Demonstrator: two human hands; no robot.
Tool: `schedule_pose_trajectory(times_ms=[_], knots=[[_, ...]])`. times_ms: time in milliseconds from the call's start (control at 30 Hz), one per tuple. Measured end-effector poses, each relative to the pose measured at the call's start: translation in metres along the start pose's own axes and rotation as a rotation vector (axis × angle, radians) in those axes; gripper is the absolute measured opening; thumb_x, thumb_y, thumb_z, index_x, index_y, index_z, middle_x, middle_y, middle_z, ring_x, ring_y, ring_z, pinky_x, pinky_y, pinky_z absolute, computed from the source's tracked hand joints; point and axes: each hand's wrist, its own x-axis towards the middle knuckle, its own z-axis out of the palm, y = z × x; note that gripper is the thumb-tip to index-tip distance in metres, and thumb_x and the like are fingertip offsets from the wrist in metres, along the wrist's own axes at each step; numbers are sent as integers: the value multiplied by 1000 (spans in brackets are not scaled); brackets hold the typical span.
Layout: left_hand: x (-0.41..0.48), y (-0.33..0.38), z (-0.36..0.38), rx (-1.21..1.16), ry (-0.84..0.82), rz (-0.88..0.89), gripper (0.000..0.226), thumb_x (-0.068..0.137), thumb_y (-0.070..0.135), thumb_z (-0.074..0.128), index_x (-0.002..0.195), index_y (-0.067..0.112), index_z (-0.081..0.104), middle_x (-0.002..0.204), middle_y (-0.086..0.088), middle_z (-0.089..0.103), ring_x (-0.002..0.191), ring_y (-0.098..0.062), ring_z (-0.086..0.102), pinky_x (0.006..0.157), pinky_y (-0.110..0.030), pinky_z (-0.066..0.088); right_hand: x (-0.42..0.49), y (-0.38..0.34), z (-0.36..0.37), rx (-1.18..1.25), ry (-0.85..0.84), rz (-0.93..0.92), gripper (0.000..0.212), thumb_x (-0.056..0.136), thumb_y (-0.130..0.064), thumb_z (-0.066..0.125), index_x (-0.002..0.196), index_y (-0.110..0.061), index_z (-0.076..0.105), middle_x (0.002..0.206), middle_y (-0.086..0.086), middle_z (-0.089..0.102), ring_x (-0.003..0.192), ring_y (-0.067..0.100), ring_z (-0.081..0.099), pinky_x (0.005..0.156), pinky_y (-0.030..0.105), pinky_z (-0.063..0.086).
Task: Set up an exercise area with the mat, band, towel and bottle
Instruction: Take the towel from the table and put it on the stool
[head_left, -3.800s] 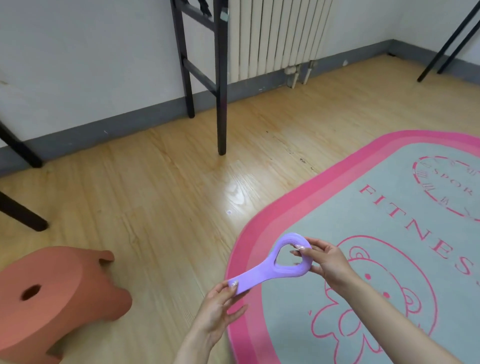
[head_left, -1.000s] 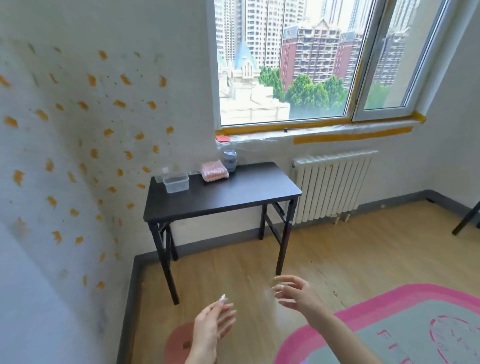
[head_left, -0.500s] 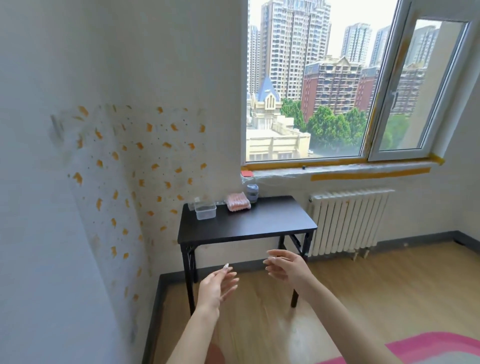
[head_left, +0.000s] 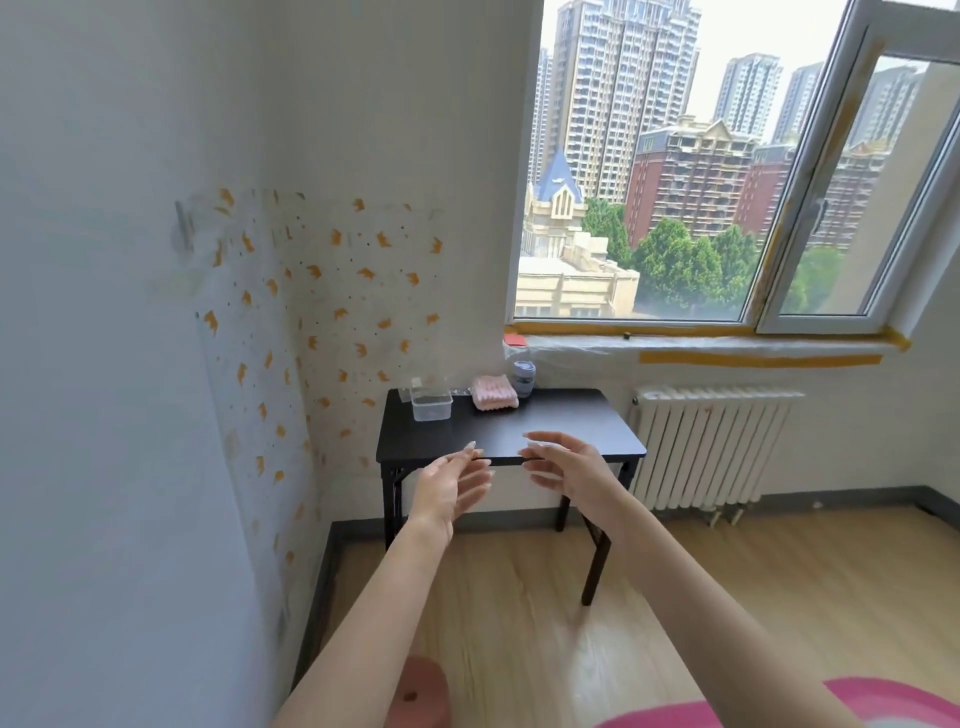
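A folded pink towel (head_left: 494, 398) lies at the back of a black table (head_left: 561, 431), and a grey-blue bottle (head_left: 523, 378) stands just right of it, against the wall under the window. My left hand (head_left: 451, 491) and my right hand (head_left: 566, 467) are both raised in front of the table, palms facing each other, fingers apart, holding nothing. Only a pink edge of the mat (head_left: 878, 699) shows at the bottom right. The purple band is out of view.
A clear plastic box (head_left: 431, 407) sits on the table's left end. A white radiator (head_left: 709, 447) stands to the right under the window. A salmon stool (head_left: 418, 693) is on the wooden floor by my left arm. The wall runs close on the left.
The purple band has left my hands, which are now empty. My view has risen from the floor and moved closer to the table. Both hands are higher, in front of the table edge.
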Motion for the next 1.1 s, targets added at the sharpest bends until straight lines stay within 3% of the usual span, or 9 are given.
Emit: schedule_pose_trajectory(times_ms=[500,733,1100], knots=[[41,6,-24,-35,1,46,32,90,31,61,111,6,67,97,-7,70,88,-18,69,68,-22,58,52,-4,15,6,-48,-14,16,94,-9,55,105,-13,66,90,5,73,79,16,69,70,26,58],[111,-4,-10,-4,-20,35,29,91,33,59,106,10,68,94,-4,69,89,-17,67,67,-21,56,117,11,0,26,-53,21,16,95,-8,54,105,-11,65,90,6,71,79,18,67,81,32,56],[252,-17,51,-34,8,-38,30,91,34,58,107,10,67,95,-5,69,85,-15,68,65,-21,56,255,20,-66,41,-19,102,19,96,-10,52,111,-7,64,93,9,70,83,20,68,75,29,57]])
